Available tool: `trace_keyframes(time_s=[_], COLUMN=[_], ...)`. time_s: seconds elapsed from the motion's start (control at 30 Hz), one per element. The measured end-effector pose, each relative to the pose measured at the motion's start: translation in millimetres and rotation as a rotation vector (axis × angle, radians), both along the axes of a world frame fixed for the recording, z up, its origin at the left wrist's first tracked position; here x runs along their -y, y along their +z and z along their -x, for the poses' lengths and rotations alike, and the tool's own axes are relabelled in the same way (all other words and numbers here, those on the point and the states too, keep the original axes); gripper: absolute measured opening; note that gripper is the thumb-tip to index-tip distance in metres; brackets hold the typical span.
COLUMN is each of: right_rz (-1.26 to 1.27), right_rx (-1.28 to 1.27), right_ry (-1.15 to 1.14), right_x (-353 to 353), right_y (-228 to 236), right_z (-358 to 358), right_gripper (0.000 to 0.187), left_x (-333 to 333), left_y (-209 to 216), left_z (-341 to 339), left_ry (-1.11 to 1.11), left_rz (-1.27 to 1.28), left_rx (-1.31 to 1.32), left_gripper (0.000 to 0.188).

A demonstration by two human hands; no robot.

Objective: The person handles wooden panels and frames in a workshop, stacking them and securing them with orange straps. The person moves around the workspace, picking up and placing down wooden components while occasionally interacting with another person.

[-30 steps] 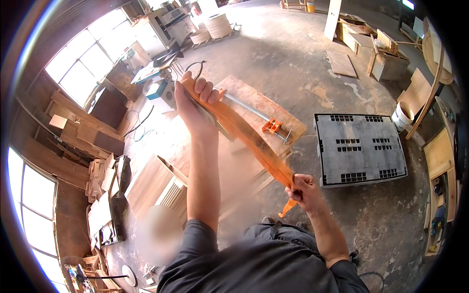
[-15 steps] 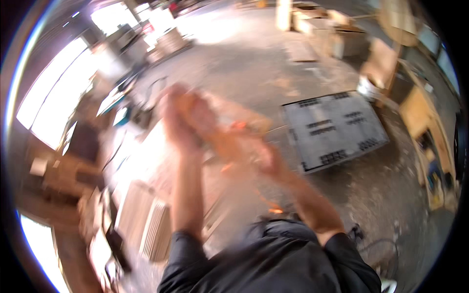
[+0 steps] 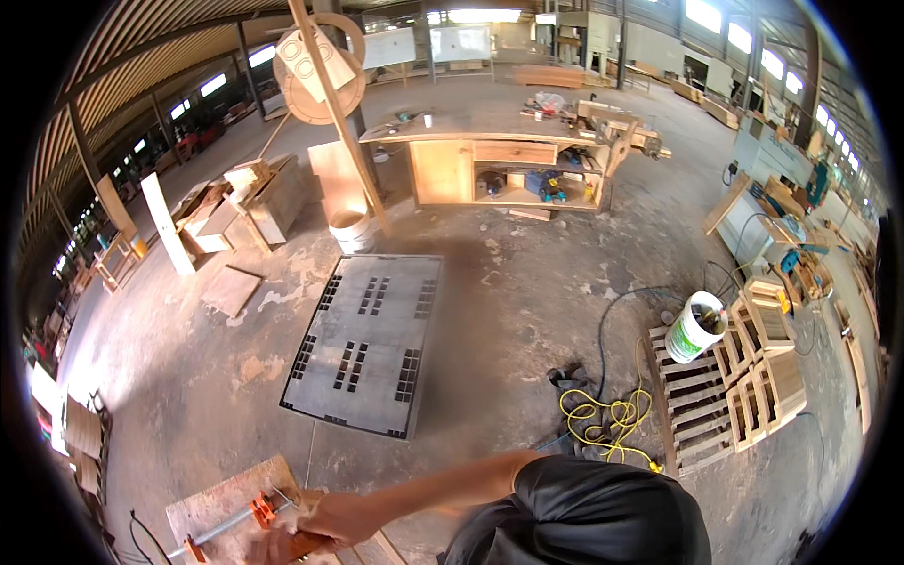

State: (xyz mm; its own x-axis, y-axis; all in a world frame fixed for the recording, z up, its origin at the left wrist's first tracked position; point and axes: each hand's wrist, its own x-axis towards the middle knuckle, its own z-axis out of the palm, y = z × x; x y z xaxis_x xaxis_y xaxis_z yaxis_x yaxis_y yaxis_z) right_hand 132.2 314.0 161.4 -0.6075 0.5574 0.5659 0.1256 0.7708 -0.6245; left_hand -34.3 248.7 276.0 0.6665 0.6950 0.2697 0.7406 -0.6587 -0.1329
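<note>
At the lower left edge, a bar clamp (image 3: 263,509) with orange jaws and a long metal bar lies across a wooden board (image 3: 198,514). My right hand (image 3: 337,520) reaches leftward to the clamp's near end. Its fingers are curled and closed, but what they hold is hidden. Beside it my left hand (image 3: 270,548) shows only in part, blurred and cut off by the lower edge. An orange-brown piece (image 3: 311,544) lies between the two hands; its kind is unclear.
A grey plastic pallet (image 3: 377,311) lies flat on the concrete floor ahead. Farther off stand a white bucket (image 3: 351,233) and a wooden workbench (image 3: 443,174). To the right are a coiled yellow cord (image 3: 612,419), a slatted pallet (image 3: 692,410), another bucket (image 3: 695,330) and wooden frames (image 3: 767,400).
My view has swung to the right, so the hands now sit at the lower left edge. Before, both hands were blurred, close together above the board and orange clamp parts.
</note>
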Motion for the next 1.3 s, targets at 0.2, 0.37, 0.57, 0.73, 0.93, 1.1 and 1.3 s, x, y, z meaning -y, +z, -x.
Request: trace_keyframes(time_s=[0.2,0.37,0.57,0.73,0.93,1.1,1.3], right_rz=[0.130,0.221,0.234,0.449,0.863,0.584,0.635], right_rx=[-0.003,0.151,0.116,0.043,-0.454,-0.375,-0.372], right_ry=[0.168,0.054,0.072,0.120,-0.016,-0.270,-0.282], right_x=[12,30,57,62,65,38,12], right_y=[-1,-1,-7,0,-11,-41,-49], right_z=[-22,-48,-53,-57,-60,-64,-113], right_gripper=[0.037,0.030,0.028,0.038,0.037,0.041,0.041], left_x=[-31,-18,-7,-4,-25,-54,-100], left_y=[-78,-112,-114,-105,-123,-116,-96], left_z=[0,35,48,25,-53,-88,-159], left_ry=[-0.136,0.167,0.069,-0.147,-0.267,-0.347,-0.236], left_rz=[0.847,0.897,0.808,0.564,0.771,0.671,0.515], left_rx=[0.563,0.707,0.376,0.402,1.342,1.444,1.478], left_gripper=[0.076,0.058,0.049,0.042,0.021,0.035,0.029])
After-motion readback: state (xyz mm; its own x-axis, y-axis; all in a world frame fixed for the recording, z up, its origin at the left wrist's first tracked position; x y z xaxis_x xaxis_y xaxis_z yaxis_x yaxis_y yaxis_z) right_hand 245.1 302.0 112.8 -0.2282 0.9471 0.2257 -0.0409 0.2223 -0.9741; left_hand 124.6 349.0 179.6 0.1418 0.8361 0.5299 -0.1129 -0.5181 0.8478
